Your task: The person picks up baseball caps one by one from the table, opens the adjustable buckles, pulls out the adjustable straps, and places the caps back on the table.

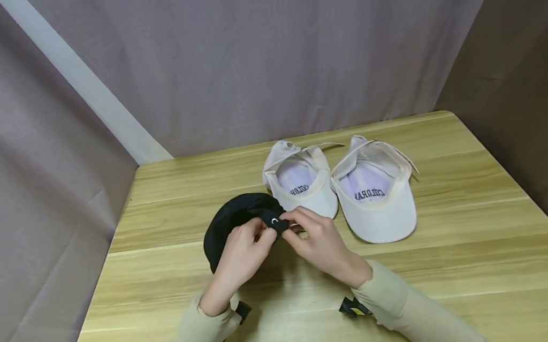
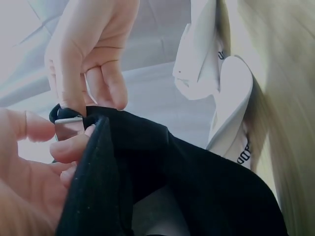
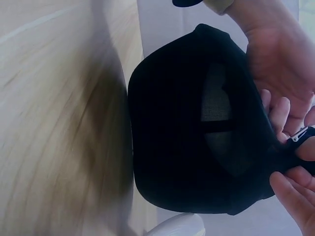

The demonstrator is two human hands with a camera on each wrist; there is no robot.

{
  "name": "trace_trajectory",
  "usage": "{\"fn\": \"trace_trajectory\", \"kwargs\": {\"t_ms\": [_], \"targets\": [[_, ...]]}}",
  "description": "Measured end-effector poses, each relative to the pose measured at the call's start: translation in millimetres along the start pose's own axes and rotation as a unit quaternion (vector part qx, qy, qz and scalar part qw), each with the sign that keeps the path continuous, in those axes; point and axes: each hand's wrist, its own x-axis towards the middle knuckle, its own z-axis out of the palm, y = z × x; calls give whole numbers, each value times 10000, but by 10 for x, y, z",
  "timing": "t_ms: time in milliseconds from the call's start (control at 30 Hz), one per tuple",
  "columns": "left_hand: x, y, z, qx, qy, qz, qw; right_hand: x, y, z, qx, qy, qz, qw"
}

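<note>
Both hands are on a black cap [image 1: 227,223], which is tilted with its hollow side visible in the right wrist view. My left hand [image 1: 244,251] pinches the cap's back strap beside a small metal buckle [image 2: 69,129]. From the other side my right hand [image 1: 320,240] pinches the same strap with thumb and fingertips. The black strap [image 1: 273,219] runs between the two hands, a small white crescent-shaped mark showing on it. Part of the cap is hidden behind the left hand.
Two white caps lie upside down just beyond the hands: one white cap [image 1: 321,197] close behind the right hand, another white cap [image 1: 386,221] to its right. Both have lilac inner panels with dark lettering. A wooden table [image 1: 476,219] carries everything, with grey curtains [image 1: 270,58] behind.
</note>
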Motion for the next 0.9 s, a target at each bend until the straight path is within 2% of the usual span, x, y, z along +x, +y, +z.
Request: {"fn": "trace_trajectory", "kwargs": {"t_ms": [133,333,633,767,833,900], "targets": [[6,9,4,25,110,108,9999,9,-10,1,148,38,232,9996],[-1,25,6,208,375,430,9982,13,-33,-5,461,106,572,9972],[-4,43,17,262,582,653,9958,13,-26,7,588,262,649,9958],[-6,36,22,186,596,737,9953,16,-40,-7,643,231,737,9949],[-23,21,19,-18,662,802,9946,25,-42,-31,851,223,1001,9911],[-50,6,4,-205,712,856,9936,44,-28,-76,840,356,1255,9879]]}}
